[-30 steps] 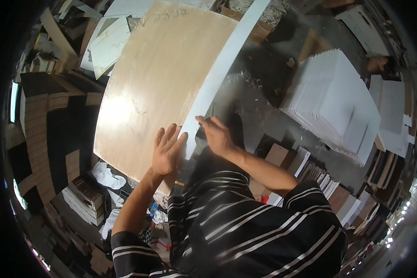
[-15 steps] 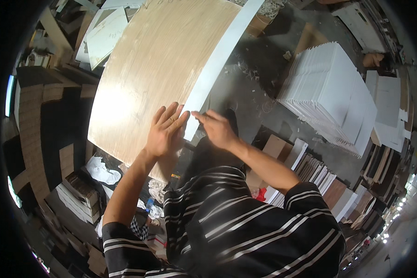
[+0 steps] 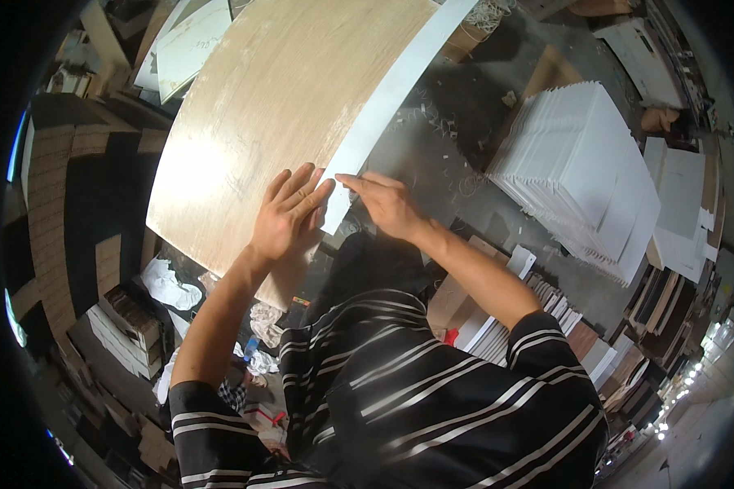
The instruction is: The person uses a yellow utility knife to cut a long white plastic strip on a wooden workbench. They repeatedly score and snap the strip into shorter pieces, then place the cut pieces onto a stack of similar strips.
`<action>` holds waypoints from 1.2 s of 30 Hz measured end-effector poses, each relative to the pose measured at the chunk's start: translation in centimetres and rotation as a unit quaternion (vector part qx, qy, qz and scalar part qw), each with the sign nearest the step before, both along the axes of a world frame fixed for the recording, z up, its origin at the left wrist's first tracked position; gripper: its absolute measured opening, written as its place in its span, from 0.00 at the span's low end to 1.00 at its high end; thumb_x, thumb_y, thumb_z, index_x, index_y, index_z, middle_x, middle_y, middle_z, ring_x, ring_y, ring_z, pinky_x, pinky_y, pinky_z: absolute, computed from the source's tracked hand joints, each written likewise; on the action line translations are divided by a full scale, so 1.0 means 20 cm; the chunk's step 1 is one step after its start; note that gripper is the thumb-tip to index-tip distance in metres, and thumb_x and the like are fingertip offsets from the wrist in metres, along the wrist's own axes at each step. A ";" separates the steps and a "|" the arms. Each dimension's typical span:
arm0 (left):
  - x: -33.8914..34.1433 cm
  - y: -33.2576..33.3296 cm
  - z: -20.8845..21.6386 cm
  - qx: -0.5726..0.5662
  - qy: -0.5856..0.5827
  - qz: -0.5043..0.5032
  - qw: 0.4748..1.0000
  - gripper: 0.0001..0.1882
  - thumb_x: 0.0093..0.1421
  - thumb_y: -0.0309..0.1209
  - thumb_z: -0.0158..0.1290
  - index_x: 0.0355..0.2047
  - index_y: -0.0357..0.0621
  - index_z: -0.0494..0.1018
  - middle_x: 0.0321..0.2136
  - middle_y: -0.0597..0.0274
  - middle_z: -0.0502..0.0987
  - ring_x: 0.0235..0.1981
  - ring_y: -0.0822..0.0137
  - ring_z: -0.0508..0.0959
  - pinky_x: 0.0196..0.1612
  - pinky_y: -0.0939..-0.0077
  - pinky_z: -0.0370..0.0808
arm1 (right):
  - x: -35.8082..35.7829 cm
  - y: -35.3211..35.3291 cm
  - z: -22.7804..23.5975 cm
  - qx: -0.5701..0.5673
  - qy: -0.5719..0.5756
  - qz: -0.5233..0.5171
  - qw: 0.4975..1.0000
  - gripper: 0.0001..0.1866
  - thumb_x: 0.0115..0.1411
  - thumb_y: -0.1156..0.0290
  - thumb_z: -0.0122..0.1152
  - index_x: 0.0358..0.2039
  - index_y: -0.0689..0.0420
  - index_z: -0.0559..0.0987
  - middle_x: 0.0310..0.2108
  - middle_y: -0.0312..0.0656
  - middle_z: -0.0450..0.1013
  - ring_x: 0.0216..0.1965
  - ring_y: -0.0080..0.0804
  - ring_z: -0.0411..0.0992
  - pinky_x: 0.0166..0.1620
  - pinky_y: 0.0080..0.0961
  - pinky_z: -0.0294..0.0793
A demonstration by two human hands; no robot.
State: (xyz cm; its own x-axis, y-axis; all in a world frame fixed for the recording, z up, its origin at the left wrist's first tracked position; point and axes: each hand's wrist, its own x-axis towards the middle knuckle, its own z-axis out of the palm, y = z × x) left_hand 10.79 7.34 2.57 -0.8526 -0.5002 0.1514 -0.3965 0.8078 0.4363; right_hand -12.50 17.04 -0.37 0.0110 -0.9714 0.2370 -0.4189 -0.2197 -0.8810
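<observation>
A wide light-wood board (image 3: 285,90) with a pale wood grain stretches away from me. Along its right edge runs a long white strip (image 3: 391,81), its near end jutting toward my body. My left hand (image 3: 281,216) lies flat near the board's close right corner, fingers stretched out, with the thumb side touching the strip. Opposite it, my right hand (image 3: 391,205) is at the strip's outer edge. Its index finger rests on the white surface while the other fingers curl around the edge; the thumb is mostly hidden.
At the right, a tall stack of white panels (image 3: 579,171) stands on the floor. Narrow boards (image 3: 550,297) are stacked nearer me. White cloth (image 3: 170,285) lies below the board's left corner, beside dark and brown stacked sheets (image 3: 98,220). White scraps litter the grey floor (image 3: 432,138).
The view has shifted slightly, and both hands appear a little higher in it. They keep nearly the same pose at the near end of the strip.
</observation>
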 end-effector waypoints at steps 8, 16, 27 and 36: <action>-0.01 -0.01 -0.01 -0.040 0.008 0.005 0.999 0.31 0.58 0.26 0.60 0.63 0.51 0.73 0.60 0.58 0.77 0.66 0.55 0.71 0.68 0.51 0.64 | -0.02 0.03 0.07 0.002 0.051 0.059 0.997 0.24 0.64 0.82 0.51 0.59 0.56 0.80 0.31 0.49 0.73 0.30 0.46 0.75 0.36 0.36 0.76; 0.01 -0.02 -0.01 0.019 0.002 0.003 1.000 0.35 0.62 0.30 0.58 0.70 0.48 0.64 0.62 0.52 0.75 0.69 0.52 0.67 0.70 0.48 0.59 | -0.01 0.02 0.07 0.008 0.036 0.112 0.993 0.23 0.62 0.83 0.53 0.57 0.53 0.81 0.32 0.49 0.74 0.32 0.47 0.75 0.38 0.35 0.76; 0.00 -0.02 -0.01 -0.009 0.009 0.007 1.000 0.32 0.60 0.29 0.59 0.66 0.48 0.69 0.59 0.55 0.77 0.67 0.53 0.69 0.69 0.50 0.62 | -0.07 -0.04 0.10 0.050 0.030 0.107 0.993 0.22 0.66 0.80 0.49 0.57 0.54 0.81 0.33 0.52 0.77 0.34 0.50 0.77 0.40 0.38 0.77; 0.00 -0.02 -0.01 -0.013 0.016 0.005 1.000 0.32 0.58 0.29 0.59 0.65 0.48 0.71 0.59 0.55 0.77 0.67 0.53 0.70 0.68 0.50 0.63 | -0.08 -0.04 0.06 0.039 0.022 0.089 0.995 0.22 0.66 0.80 0.50 0.58 0.52 0.81 0.30 0.51 0.73 0.31 0.47 0.73 0.36 0.37 0.72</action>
State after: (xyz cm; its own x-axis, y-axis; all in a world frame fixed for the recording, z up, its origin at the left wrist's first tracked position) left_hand 10.70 6.96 2.43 -0.8415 -0.5049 0.1922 -0.3910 0.8147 0.4281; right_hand -14.04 16.25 0.80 0.1934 -0.9686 0.1561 -0.4180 -0.2252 -0.8801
